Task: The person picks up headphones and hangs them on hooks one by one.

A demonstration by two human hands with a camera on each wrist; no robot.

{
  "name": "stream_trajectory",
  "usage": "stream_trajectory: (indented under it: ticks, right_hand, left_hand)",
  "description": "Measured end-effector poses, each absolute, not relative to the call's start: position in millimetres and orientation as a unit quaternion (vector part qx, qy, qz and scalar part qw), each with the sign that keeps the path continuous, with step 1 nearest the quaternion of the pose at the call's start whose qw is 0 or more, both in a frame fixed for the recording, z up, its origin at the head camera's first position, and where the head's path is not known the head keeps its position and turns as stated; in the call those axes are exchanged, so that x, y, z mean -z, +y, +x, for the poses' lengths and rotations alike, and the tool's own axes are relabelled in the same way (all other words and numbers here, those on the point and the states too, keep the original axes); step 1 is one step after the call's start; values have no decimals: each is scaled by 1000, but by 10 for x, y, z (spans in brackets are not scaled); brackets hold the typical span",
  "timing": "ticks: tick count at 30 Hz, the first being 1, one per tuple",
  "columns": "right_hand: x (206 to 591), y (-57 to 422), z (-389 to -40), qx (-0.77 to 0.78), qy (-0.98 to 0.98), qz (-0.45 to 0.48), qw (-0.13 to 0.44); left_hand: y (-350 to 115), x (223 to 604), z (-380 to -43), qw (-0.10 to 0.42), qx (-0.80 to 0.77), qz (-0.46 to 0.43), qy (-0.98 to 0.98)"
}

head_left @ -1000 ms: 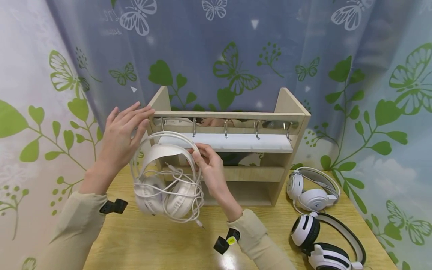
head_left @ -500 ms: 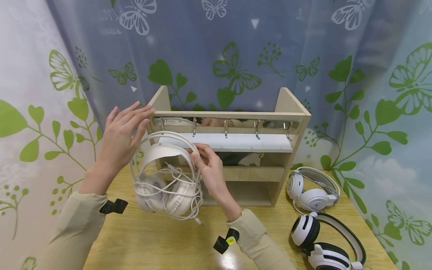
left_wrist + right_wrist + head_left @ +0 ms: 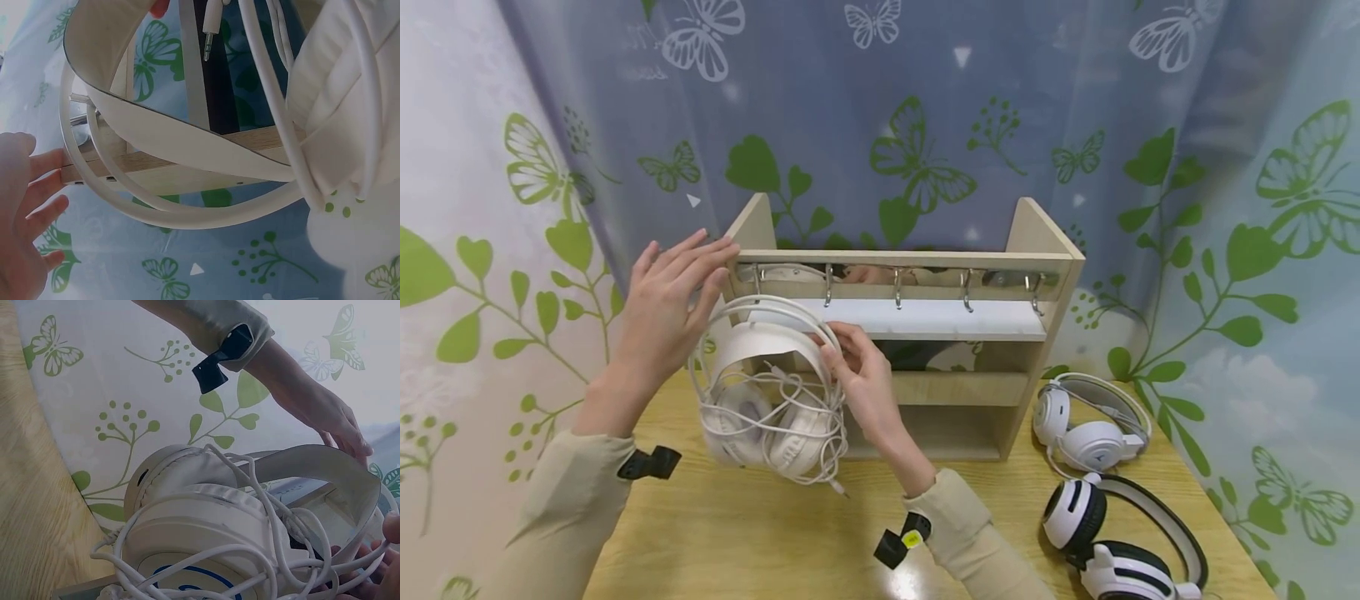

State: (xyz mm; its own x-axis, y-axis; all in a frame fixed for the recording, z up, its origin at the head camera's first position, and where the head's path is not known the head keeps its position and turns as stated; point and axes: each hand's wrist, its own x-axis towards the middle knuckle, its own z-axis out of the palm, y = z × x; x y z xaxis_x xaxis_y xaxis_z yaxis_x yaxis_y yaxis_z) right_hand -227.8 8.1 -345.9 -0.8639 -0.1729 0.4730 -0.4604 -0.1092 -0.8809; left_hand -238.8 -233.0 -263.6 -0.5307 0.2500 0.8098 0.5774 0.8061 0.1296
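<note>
White headphones (image 3: 805,437) with a loosely wound cable are upright at the left end of a wooden shelf (image 3: 958,389). My right hand (image 3: 871,387) pinches the right side of their headband, thumb towards me. The band's top is at the leftmost metal hook (image 3: 757,279); in the left wrist view that hook (image 3: 80,115) shows near the double outer band (image 3: 206,217). Whether it bears the weight, I cannot tell. My left hand (image 3: 662,304), fingers extended, rests its fingertips on the shelf's upper left corner. A bare cable plug (image 3: 208,45) dangles beside the band.
Several more hooks line the rail, including a middle hook (image 3: 898,287). On the table (image 3: 737,542) at right lie other white headphones (image 3: 1093,442) and black-and-white headphones (image 3: 1123,567). A patterned curtain (image 3: 820,100) hangs behind the shelf.
The headphones have risen slightly and their earcups have swung a little towards the shelf, still in my right hand's grip. My left hand stays at the shelf corner.
</note>
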Motion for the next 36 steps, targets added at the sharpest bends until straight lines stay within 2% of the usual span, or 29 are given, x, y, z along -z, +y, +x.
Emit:
stream_trajectory:
  ticks: [17, 36]
  right_hand:
    - [3465, 144, -2306, -713, -653, 246, 64]
    - [3546, 335, -2399, -665, -701, 253, 52]
  left_hand:
    - [-2318, 2632, -2383, 426, 198, -247, -848]
    - [-2322, 2658, -2382, 421, 199, -239, -852]
